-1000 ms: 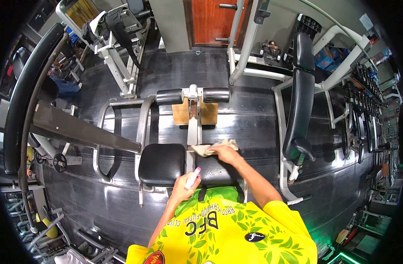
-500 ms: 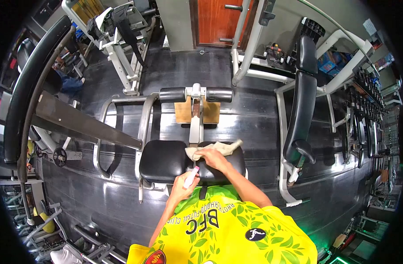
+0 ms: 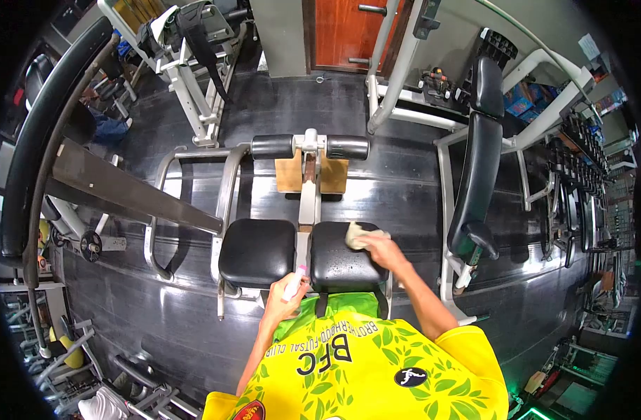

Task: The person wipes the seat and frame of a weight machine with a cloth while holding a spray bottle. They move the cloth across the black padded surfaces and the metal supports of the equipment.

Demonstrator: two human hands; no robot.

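Observation:
A small white bottle with a pink top (image 3: 294, 285) is in the closed fingers of my left hand (image 3: 278, 302), just in front of the gap between two black seat pads. My right hand (image 3: 383, 252) grips a cream cloth (image 3: 357, 236) against the far right part of the right seat pad (image 3: 334, 264). Small wet droplets show on that pad's surface. Beside it, the left seat pad (image 3: 257, 253) is untouched by either hand.
Beyond the pads stand black foam rollers (image 3: 273, 146) on a white post. A padded grey machine arm (image 3: 124, 185) slants in from the left. On the right is an upright black bench (image 3: 477, 182), with dumbbell racks (image 3: 580, 168) further off. Dark rubber flooring (image 3: 404, 203) surrounds the machine.
My right hand has swept the cloth rightward from the gap between the pads across the right pad, and the cloth is now bunched. My left hand with the bottle has shifted slightly left.

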